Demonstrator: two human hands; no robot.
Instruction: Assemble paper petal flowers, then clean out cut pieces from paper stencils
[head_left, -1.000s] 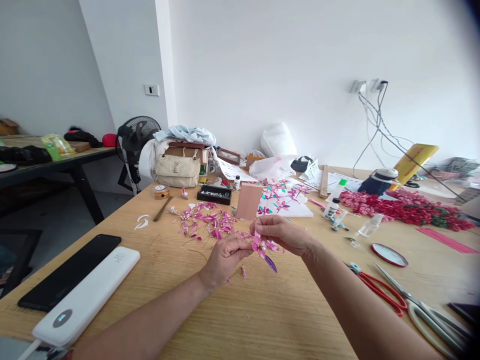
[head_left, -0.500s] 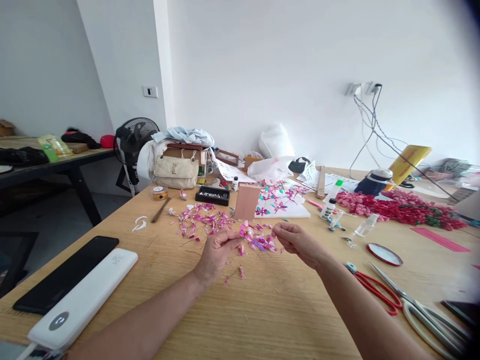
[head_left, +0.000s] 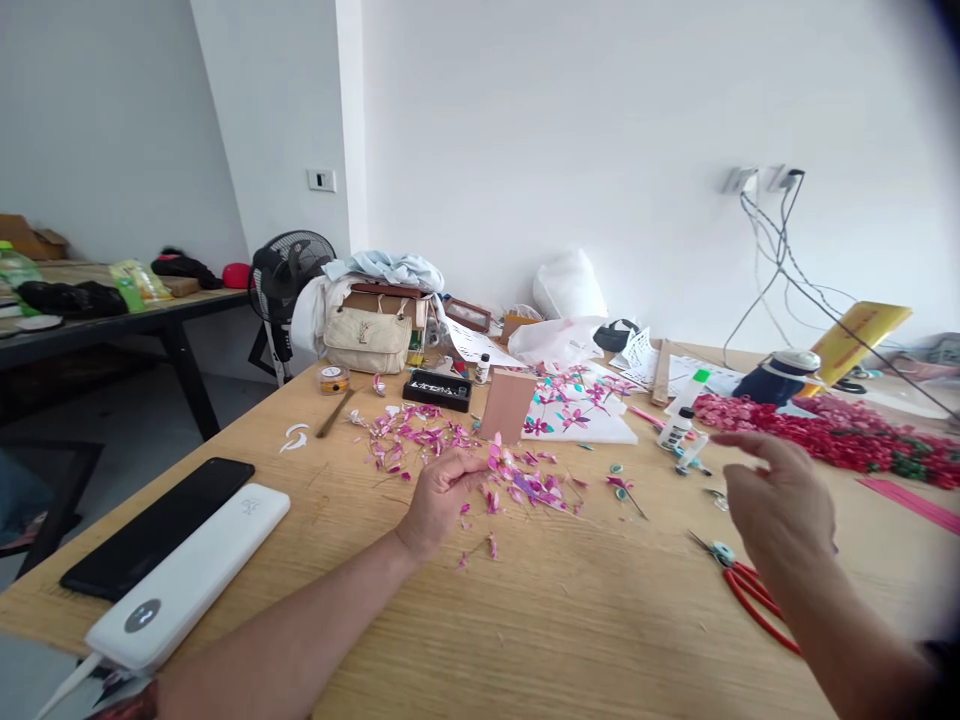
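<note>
My left hand (head_left: 441,502) is closed in a pinch on a small pink artificial flower (head_left: 498,458), holding it above the scattered petals on the table. My right hand (head_left: 780,500) is off to the right, index finger stretched out and the others bent; nothing shows in it. Its fingertip is close to a small clear bottle (head_left: 691,455), and I cannot tell whether they touch. Beside that stand a white bottle with a black cap (head_left: 677,429) and a green-capped bottle (head_left: 691,392). Red-handled pliers (head_left: 750,590) lie below, partly covered by my right arm.
Pink petals (head_left: 409,440) lie before a wooden block (head_left: 508,405). A small flower sprig (head_left: 622,484) rests mid-table. A black tray (head_left: 437,390) sits behind. At left are a phone (head_left: 157,525) and a white power bank (head_left: 191,580); red flower bunches (head_left: 810,425) are at the right.
My right hand has left the flower's side and moved right to the bottles, its index finger now extended. My left hand still pinches the flower. The view has turned slightly left.
</note>
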